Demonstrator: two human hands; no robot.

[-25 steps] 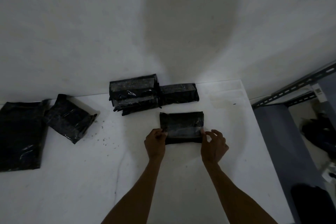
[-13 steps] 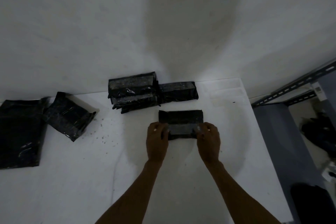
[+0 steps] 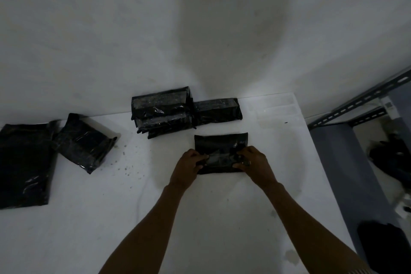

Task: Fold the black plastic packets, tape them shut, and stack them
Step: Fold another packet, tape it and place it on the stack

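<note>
We hold the folded packet flat on the tabletop, just in front of the stack of taped packets and slightly to its right. Our left hand takes the packet's left end and our right hand its right end, each grip closed over the near folded edge with fingers curled on top. The black plastic looks thin, glossy and light. We judge it slippery and likely to spring open, so the best hold is at both ends, pressing down over the fold while tape goes on. Well left of the stack lie a loosely folded packet and a flat bag.
</note>
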